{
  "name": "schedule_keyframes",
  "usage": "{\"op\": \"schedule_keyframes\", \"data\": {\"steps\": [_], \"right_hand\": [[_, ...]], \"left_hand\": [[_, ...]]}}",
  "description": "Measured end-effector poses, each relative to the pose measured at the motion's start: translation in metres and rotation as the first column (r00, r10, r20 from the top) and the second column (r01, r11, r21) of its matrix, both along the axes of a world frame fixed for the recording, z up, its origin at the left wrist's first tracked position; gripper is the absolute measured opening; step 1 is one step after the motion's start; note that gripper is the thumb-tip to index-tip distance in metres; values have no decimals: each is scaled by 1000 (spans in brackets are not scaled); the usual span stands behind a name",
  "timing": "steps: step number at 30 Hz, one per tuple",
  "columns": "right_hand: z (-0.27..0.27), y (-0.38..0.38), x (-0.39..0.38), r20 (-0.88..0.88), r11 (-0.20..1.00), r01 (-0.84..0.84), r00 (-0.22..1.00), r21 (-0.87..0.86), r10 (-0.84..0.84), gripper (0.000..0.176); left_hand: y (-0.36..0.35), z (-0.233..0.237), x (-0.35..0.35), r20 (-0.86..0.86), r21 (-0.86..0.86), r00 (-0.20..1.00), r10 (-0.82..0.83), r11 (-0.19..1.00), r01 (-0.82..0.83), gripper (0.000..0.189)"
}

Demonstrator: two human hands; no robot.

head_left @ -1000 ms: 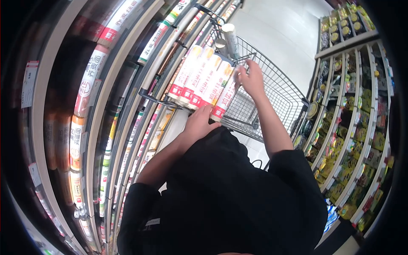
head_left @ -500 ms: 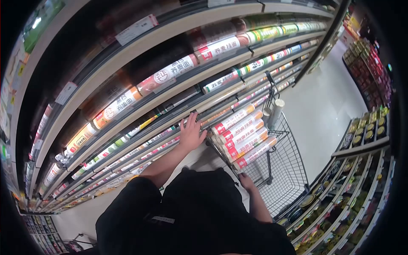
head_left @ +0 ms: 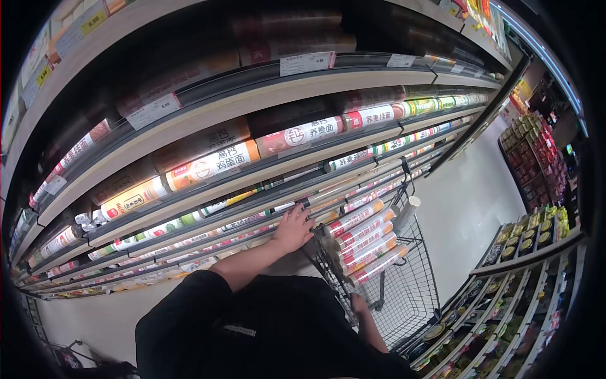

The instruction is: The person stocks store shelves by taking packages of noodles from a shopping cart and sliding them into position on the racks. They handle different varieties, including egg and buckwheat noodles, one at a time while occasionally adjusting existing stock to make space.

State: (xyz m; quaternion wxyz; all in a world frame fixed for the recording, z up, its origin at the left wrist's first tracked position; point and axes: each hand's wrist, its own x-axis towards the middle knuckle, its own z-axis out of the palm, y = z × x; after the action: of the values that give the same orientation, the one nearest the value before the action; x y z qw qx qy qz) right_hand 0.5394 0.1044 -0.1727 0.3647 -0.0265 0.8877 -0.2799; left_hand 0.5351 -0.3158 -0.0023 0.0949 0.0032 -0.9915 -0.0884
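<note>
My left hand (head_left: 294, 228) rests at the front edge of a lower shelf (head_left: 315, 208), fingers spread and holding nothing. It is just beside the near corner of a black wire shopping cart (head_left: 424, 278). My right hand (head_left: 360, 306) is closed around the cart's handle, partly hidden by the angle. In the cart, several cylindrical packs of dried noodles (head_left: 369, 243), white and red with orange ends, lie stacked near the handle. A plain pale cylinder (head_left: 407, 211) leans at the cart's shelf side.
Long shelves carry rows of noodle packs (head_left: 214, 163) with price tags (head_left: 307, 63) on their edges. On the right runs a shelf of jars and packets (head_left: 505, 316). Pale floor (head_left: 470, 183) lies beyond the cart, with stacked goods (head_left: 536, 151) farther off.
My view has tilted up, showing more of the upper shelves. My left hand stays by the lower shelf edge and my right hand remains on the cart handle. The stacked packs look unchanged.
</note>
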Motion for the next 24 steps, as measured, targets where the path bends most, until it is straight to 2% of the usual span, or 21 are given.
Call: {"op": "schedule_keyframes", "data": {"steps": [3, 6, 7, 10, 13, 17, 19, 24], "right_hand": [[19, -14, 19, -62, 997, -37, 997, 63, 41, 52], [17, -23, 41, -93, 997, 24, 995, 69, -17, 51], [25, -28, 48, -56, 996, 45, 998, 82, -40, 54], [33, -46, 76, -133, 984, 160, 980, 76, -149, 49], [34, -59, 101, -178, 966, 197, 970, 165, -167, 48], [52, -88, 141, -302, 944, 260, 934, 204, -192, 46], [56, -99, 151, -321, 947, 248, 931, 206, -174, 46], [47, -111, 184, -275, 955, 205, 951, 213, -143, 46]], "left_hand": [[-13, 2, 17, -7, 17, 1000, -26, 1000, 26, 44], [-26, 7, 35, 20, 17, 999, -43, 999, 42, 45], [-31, 8, 41, 21, 4, 999, -49, 999, 49, 44], [-51, 3, 58, -15, 28, 995, -98, 995, 98, 39], [-66, 2, 76, 3, 4, 994, -107, 994, 107, 39], [-85, -1, 106, -101, 40, 986, -131, 990, 136, 36], [-94, -4, 123, -169, 48, 975, -141, 987, 151, 34], [-111, 2, 159, -159, 40, 981, -114, 992, 122, 33]]}}
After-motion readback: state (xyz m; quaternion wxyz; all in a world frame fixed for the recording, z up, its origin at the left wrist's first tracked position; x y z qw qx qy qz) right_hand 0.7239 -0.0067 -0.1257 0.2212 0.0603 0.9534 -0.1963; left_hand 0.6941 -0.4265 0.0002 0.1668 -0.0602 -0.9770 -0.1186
